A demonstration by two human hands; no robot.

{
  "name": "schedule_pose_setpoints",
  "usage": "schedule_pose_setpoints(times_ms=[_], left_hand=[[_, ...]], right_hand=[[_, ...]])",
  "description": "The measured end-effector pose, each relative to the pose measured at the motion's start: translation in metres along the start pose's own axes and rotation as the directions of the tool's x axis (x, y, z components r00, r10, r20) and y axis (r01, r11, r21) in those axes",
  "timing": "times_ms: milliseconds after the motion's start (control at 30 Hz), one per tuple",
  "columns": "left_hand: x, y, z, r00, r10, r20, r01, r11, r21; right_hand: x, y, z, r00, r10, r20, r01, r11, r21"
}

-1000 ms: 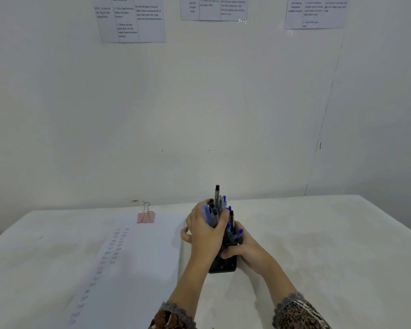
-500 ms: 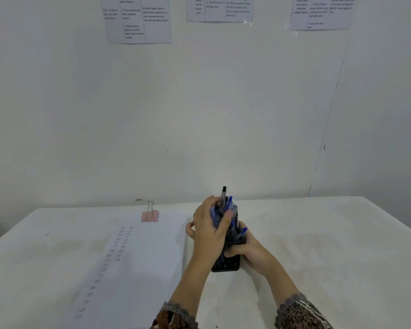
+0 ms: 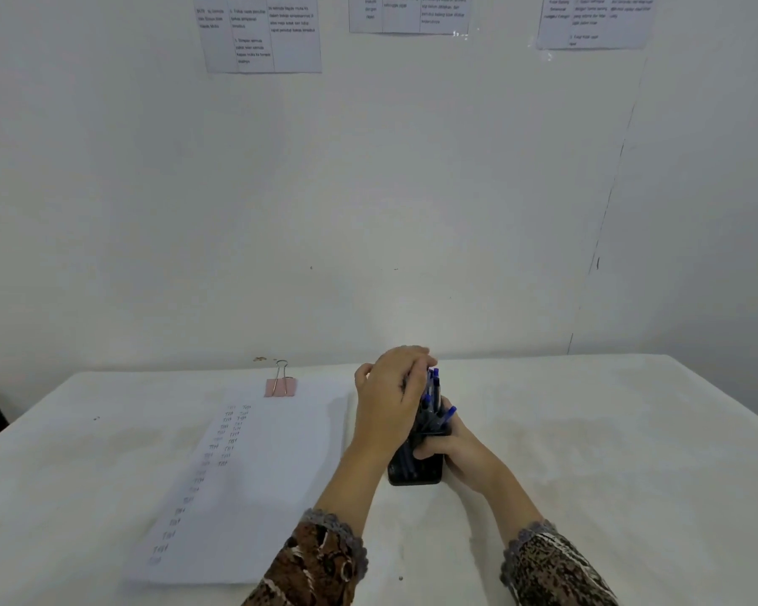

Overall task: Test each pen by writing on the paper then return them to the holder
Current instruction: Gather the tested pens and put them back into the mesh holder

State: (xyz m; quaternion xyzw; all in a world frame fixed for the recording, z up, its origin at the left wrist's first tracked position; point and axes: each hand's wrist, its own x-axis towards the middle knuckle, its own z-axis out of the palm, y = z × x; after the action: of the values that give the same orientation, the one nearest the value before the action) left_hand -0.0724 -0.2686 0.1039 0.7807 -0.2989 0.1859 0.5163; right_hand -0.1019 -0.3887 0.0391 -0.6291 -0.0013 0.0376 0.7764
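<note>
I am curling my left hand (image 3: pixel 388 402) over the tops of the pens (image 3: pixel 434 384), my fingers wrapping round the bunch so that only a few blue caps are showing to its right. My right hand (image 3: pixel 462 454) is gripping the black holder (image 3: pixel 412 472) from its right side, fingers clamping its wall. The holder is standing upright on the tabletop (image 3: pixel 609 452), about midway between the left and right edges and nearer the far edge. The paper (image 3: pixel 272 474) is lying just to its left, carrying columns of small pen marks, and a pink binder clip (image 3: pixel 281 386) is sitting on the paper's far end, close to the tabletop's far edge
</note>
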Motion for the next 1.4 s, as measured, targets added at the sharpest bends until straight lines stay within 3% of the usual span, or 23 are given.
schedule_pose_setpoints(times_ms=[167,267,367,500,600,700,800,867,933,1067,1167,1267,1333,1400], left_hand=[[-0.007,0.0,0.0,0.995,-0.087,0.054,0.088,0.996,-0.014],[-0.013,0.0,-0.004,0.991,-0.127,0.043,0.129,0.991,-0.038],[-0.014,-0.011,-0.01,0.979,-0.186,0.08,0.191,0.98,-0.062],[-0.015,-0.015,-0.011,0.955,-0.243,0.171,0.292,0.879,-0.377],[-0.016,-0.013,-0.009,0.964,-0.25,0.094,0.267,0.908,-0.324],[-0.01,-0.011,-0.009,0.954,-0.286,0.091,0.3,0.898,-0.322],[-0.013,-0.014,-0.009,0.925,-0.343,0.166,0.379,0.783,-0.493],[-0.022,-0.022,-0.01,0.91,-0.346,0.231,0.416,0.76,-0.5],[-0.029,-0.03,-0.01,0.913,-0.316,0.257,0.402,0.797,-0.45],[-0.02,-0.034,-0.006,0.962,-0.22,0.162,0.258,0.926,-0.274],[-0.014,-0.029,-0.002,0.96,-0.229,0.163,0.272,0.901,-0.338],[-0.013,-0.024,-0.002,0.934,-0.264,0.241,0.344,0.847,-0.405],[-0.016,-0.021,-0.004,0.934,-0.268,0.235,0.347,0.834,-0.429],[-0.021,-0.023,-0.006,0.952,-0.258,0.164,0.305,0.841,-0.447]], right_hand=[[-0.009,-0.008,0.001,0.998,-0.065,0.007,0.065,0.998,-0.021],[-0.014,-0.026,0.006,0.963,-0.232,-0.137,0.21,0.965,-0.16],[-0.018,-0.052,0.018,0.895,-0.421,-0.149,0.335,0.854,-0.398],[-0.014,-0.073,0.038,0.821,-0.568,-0.05,0.356,0.579,-0.734],[-0.013,-0.074,0.043,0.765,-0.643,-0.045,0.378,0.505,-0.776],[-0.017,-0.07,0.042,0.837,-0.545,0.056,0.404,0.545,-0.735],[-0.012,-0.068,0.036,0.865,-0.497,0.076,0.331,0.449,-0.83],[-0.01,-0.072,0.036,0.873,-0.481,0.075,0.312,0.434,-0.845],[-0.008,-0.075,0.038,0.875,-0.477,0.081,0.317,0.438,-0.841],[-0.003,-0.08,0.046,0.885,-0.463,0.055,0.304,0.484,-0.82],[-0.001,-0.077,0.044,0.944,-0.324,0.07,0.161,0.263,-0.951],[-0.004,-0.074,0.04,0.976,-0.21,0.059,0.096,0.168,-0.981],[-0.005,-0.072,0.039,0.973,-0.22,0.069,0.124,0.245,-0.961],[-0.009,-0.07,0.036,0.95,-0.309,0.056,0.2,0.459,-0.865]])
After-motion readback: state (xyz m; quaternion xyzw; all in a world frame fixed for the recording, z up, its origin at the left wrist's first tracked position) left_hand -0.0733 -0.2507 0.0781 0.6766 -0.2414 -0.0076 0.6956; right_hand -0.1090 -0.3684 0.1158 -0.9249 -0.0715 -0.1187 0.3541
